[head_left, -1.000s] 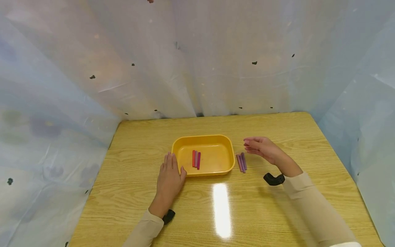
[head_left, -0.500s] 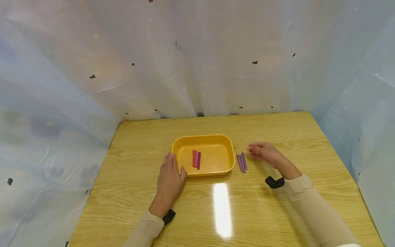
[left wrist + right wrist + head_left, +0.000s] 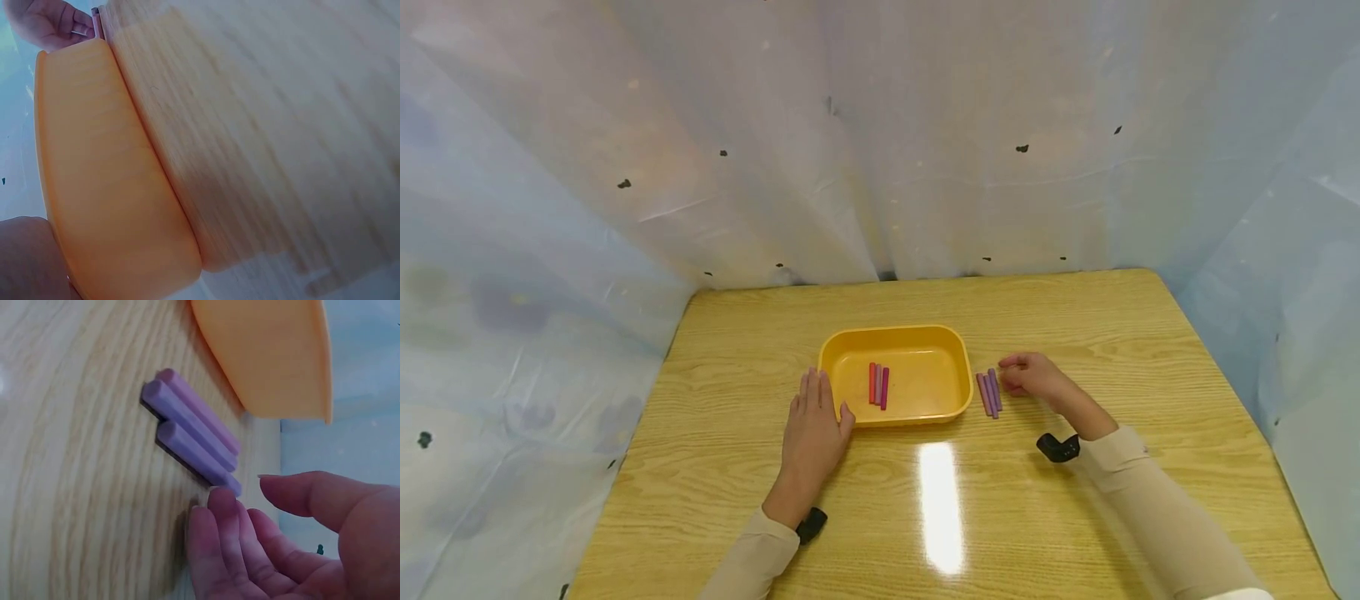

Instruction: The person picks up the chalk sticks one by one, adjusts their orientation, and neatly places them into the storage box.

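Note:
A yellow plastic tray (image 3: 928,383) holds three chalk-like sticks (image 3: 878,385), one red, one mauve, one magenta. My left hand (image 3: 814,435) lies along the tray's left side, fingers straight and touching the rim; in the left wrist view, only part of that hand (image 3: 28,259) shows. To the right of the tray, three purple sticks (image 3: 989,394) lie side by side on the table. My right hand (image 3: 1032,377) is just right of them, holding nothing. In the right wrist view its fingertips (image 3: 222,503) are at the end of the nearest lilac stick (image 3: 197,456); whether they touch cannot be told.
The wooden table (image 3: 700,467) carries a bright light reflection (image 3: 940,508) in front of the tray. A pale plastic sheet (image 3: 865,150) hangs behind the table and at both sides. A black wrist device (image 3: 1058,448) sits at the right wrist.
My right hand has shifted right and then down and back left, closer to the purple sticks. The left hand, the tray and all the sticks stay as they were.

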`<state>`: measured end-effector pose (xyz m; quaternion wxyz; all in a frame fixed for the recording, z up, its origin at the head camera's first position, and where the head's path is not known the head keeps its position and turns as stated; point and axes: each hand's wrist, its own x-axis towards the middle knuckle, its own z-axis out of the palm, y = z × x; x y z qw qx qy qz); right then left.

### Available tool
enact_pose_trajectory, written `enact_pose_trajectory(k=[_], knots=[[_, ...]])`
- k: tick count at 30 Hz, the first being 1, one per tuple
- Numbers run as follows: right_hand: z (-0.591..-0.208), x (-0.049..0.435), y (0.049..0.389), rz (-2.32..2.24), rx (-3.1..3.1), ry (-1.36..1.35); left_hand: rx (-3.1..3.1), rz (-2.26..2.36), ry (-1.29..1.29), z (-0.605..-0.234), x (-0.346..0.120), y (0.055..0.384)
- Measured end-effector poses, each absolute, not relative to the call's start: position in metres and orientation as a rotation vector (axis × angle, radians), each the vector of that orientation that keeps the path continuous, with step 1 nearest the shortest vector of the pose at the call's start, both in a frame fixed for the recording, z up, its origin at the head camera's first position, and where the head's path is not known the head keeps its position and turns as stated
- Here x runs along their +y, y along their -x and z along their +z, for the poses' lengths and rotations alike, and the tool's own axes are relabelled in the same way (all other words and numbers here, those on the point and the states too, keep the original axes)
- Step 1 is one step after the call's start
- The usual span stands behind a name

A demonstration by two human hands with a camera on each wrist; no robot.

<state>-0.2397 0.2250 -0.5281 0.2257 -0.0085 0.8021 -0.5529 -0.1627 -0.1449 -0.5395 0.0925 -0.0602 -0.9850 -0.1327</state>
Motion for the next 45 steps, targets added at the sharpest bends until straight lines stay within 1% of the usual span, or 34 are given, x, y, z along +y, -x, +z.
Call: enact_pose_trajectory(k=[7,26,37,45], knots=[[-0.530,0.218,0.238,-1.440,2.296,0.034,-2.943,-0.389,0.165,-0.540,-0.145,0.163],[-0.531,0.207,0.241,-1.260,2.402,-0.067,-2.913,-0.378,0.175,-0.542,-0.145,0.163],[-0.531,0.204,0.243,-1.126,2.482,-0.055,-2.923,-0.373,0.175,-0.542,-0.145,0.164],[-0.525,0.198,0.240,-1.003,2.585,0.007,-2.903,-0.377,0.181,-0.543,-0.145,0.164]])
